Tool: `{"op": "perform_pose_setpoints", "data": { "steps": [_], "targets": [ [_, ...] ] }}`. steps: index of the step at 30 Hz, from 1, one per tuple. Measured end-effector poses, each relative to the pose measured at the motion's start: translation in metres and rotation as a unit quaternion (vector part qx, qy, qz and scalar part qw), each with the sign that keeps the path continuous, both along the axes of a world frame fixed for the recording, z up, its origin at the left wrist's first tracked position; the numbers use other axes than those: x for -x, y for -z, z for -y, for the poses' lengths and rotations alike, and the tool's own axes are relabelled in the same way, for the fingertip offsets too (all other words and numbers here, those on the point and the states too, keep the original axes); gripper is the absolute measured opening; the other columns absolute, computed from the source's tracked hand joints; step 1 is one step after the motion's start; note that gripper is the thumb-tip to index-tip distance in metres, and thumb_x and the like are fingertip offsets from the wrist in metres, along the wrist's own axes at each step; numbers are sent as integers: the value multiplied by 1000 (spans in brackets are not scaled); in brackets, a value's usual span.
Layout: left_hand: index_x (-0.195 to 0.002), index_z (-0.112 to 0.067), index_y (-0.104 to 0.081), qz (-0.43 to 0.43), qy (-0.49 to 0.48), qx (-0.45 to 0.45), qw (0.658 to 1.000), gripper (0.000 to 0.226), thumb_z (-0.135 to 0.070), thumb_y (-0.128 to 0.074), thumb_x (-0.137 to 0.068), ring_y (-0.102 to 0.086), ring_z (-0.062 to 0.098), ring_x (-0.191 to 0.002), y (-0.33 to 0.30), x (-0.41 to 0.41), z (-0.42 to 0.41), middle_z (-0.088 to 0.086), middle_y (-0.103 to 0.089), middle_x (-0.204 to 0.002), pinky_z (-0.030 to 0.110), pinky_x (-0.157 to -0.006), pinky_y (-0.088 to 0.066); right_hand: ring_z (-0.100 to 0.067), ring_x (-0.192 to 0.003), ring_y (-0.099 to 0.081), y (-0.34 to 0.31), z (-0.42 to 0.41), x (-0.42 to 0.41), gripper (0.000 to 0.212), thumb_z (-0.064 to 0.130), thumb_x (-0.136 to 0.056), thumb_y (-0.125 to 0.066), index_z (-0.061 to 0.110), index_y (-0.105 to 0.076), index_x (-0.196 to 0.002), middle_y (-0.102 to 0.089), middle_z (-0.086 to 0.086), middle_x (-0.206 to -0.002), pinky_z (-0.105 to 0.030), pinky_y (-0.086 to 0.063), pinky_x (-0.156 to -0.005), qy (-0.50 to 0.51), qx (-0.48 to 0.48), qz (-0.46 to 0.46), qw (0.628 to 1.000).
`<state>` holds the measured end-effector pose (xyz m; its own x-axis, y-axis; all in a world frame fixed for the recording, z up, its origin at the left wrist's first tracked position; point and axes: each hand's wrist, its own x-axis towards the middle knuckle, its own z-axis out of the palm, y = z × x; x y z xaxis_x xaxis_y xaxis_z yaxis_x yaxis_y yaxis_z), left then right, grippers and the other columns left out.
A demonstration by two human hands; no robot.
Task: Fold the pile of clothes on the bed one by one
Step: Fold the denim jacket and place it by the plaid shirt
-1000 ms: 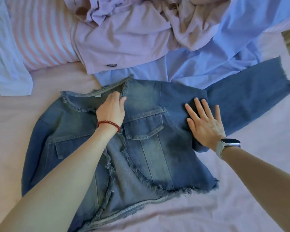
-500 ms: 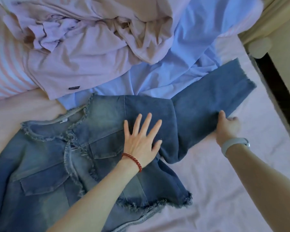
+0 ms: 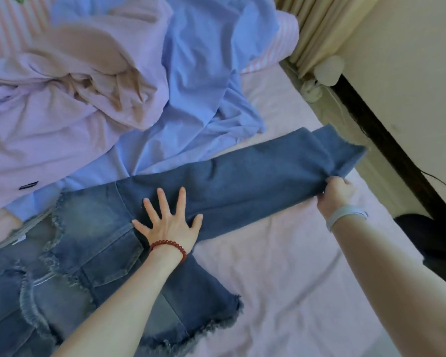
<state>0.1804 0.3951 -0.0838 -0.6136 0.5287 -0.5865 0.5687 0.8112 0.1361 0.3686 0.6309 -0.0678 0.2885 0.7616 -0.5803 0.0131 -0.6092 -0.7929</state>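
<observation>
Fingers [image 3: 161, 202] of left hand [image 3: 168, 222] spread flat, pressing jacket [image 3: 93, 243] at the shoulder; right hand [image 3: 336, 193] pinches the sleeve [image 3: 255, 184] near its cuff, sleeve stretched straight across pink bed [image 3: 281, 274]. One denim jacket, front up, near bed's right edge. Behind it, touching: three loose garments, blue [image 3: 198, 94], lilac [image 3: 49, 135], beige [image 3: 108, 73]. Red bracelet [image 3: 169, 246] left wrist, pale band [image 3: 345, 215] right. Curtain [image 3: 317, 24], wall beside bed.
</observation>
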Motion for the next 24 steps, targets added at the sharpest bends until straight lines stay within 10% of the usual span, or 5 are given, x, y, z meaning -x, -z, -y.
{"op": "perform_pose_setpoints", "data": {
  "steps": [5,11,15,19,24],
  "targets": [
    [-141,-42,19,-11,146,-18,989,61,-56,-17,-94,24,30,-140,2,-23,-12,-4,25,-153,62,-109,-1,-13,-78,-58,5,-10,-9,6,16,-92,-53,17,-56,-86,-61,4,-87,-28,-52,-70,65,39,-138,988],
    [-144,-45,7,100,114,64,986,58,-53,-23,-96,23,25,-141,6,-14,-27,-10,23,-153,57,-112,1,-2,-69,-45,-25,-4,13,23,18,-95,-38,20,-52,-77,-47,10,-72,-19,-37,-73,-91,-143,97,981],
    [-140,-23,-39,145,-86,-188,968,44,-28,-44,-97,-19,19,-141,-27,-3,-8,1,-25,-153,36,-115,-18,7,-79,-47,-55,32,43,19,15,-97,-40,19,-59,-96,-53,12,-87,-10,-37,-77,-239,-253,76,934],
    [-124,-17,-53,200,-365,-346,841,28,-19,-44,-98,-51,17,-118,-74,-1,60,4,-53,-130,34,-103,-38,13,-115,-46,-83,105,83,35,9,-96,-46,11,-53,-130,-53,9,-126,-13,-36,-102,-359,-340,10,869],
    [-123,-16,-47,324,-625,-443,555,47,-49,-28,-95,-56,26,-104,-112,19,191,9,-59,-116,43,-95,-41,-19,-110,-56,-95,250,136,32,25,-98,-40,15,-58,-123,-63,-9,-119,-45,-41,-99,-554,-480,-31,679]
  ]
}}
